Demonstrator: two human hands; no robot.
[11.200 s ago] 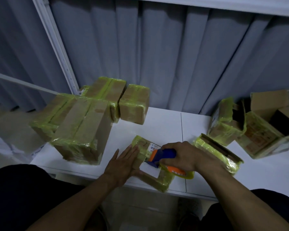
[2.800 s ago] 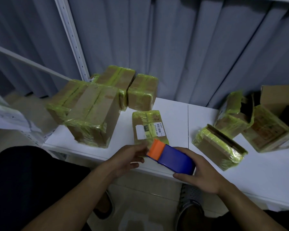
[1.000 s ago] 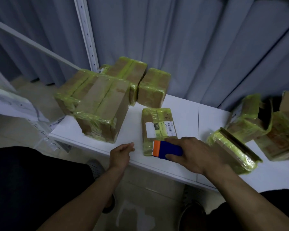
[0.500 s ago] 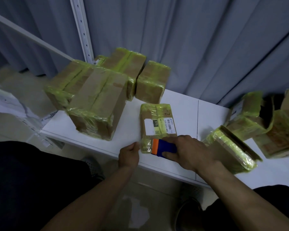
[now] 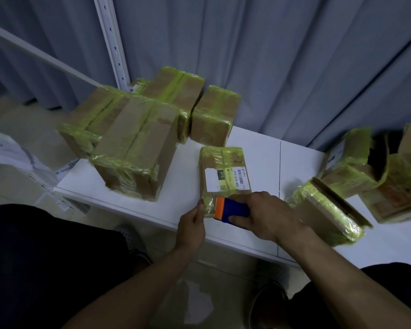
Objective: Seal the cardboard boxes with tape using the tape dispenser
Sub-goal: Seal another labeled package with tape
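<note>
At the desk's (image 5: 259,150) near edge, right hand (image 5: 268,219) grips the tape dispenser (image 5: 230,208) on the labelled box (image 5: 223,172), left hand (image 5: 192,224) pinches its corner (a sliding box could skew the seal).

Grey curtains (image 5: 282,62), white table (image 5: 259,148), white shelf post (image 5: 112,41), dim light

**Parcel packing station**

You're at a white table (image 5: 259,148) loaded with taped cardboard boxes (image 5: 138,143), all wrapped in yellow-green tape. The flat box (image 5: 223,160) in front of you carries a barcode shipping label (image 5: 234,179). The open boxes (image 5: 365,167) sit to your right. Behind are a perforated metal shelf upright (image 5: 112,41) and a grey curtain (image 5: 271,55), a storeroom-type setup.
</note>
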